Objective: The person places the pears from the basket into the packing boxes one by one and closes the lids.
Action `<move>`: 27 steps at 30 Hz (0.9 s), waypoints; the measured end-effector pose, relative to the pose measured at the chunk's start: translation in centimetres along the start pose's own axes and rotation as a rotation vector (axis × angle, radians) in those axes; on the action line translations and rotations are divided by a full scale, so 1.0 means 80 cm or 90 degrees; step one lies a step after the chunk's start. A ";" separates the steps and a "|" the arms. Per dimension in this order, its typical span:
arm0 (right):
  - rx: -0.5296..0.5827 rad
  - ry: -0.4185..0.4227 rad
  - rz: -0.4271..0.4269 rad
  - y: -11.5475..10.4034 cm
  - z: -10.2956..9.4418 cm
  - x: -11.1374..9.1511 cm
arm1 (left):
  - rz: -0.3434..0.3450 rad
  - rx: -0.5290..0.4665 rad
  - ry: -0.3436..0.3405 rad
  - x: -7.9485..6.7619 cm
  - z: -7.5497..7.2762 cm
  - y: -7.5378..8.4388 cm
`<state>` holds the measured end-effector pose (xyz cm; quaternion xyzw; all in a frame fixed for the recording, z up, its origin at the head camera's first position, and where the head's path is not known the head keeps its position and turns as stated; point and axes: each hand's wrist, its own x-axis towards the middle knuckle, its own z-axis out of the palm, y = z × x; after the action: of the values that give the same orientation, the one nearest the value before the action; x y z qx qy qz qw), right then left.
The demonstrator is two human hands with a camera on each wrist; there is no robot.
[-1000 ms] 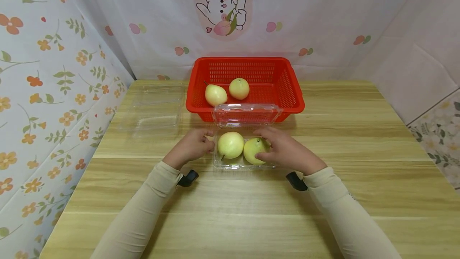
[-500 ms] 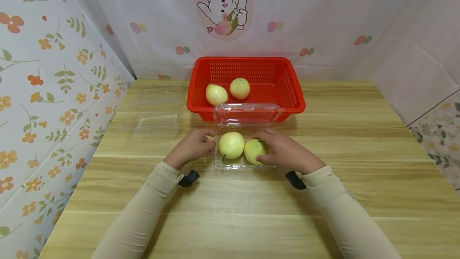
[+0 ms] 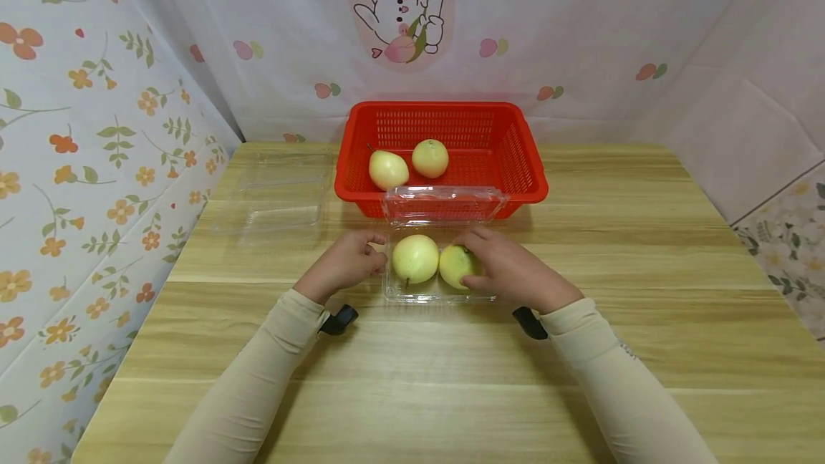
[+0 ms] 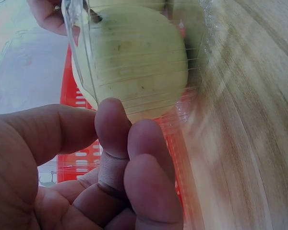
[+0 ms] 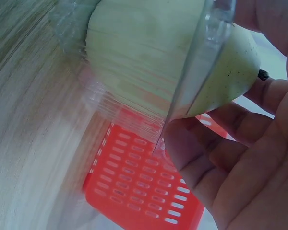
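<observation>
Left pear now sits turned, our right hand gripping right pear, left hand pinching clear box; we're likely settling both pears, next needing release.

Snug cream sleeves run to both wrists, a curved black piece jutting beneath each; from here, the small grey marking on the right sleeve might be lettering.

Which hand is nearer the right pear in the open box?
Right: right hand holds that pear; left hand is at the left edge of the box, beyond the other pear.
</observation>
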<state>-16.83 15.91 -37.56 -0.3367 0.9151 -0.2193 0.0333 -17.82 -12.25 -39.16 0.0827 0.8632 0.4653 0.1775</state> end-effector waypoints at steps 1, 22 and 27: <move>-0.003 0.004 -0.003 0.000 0.001 0.000 | 0.000 0.001 0.000 0.000 0.000 0.000; -0.052 0.097 -0.011 0.002 0.012 0.001 | -0.005 0.004 -0.005 -0.002 -0.001 0.004; -0.030 0.085 -0.012 0.000 0.008 -0.002 | -0.004 0.006 -0.004 -0.002 -0.001 0.003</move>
<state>-16.55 15.80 -38.18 -0.3308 0.9169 -0.2201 -0.0377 -17.75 -12.23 -38.87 0.0823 0.8650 0.4605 0.1816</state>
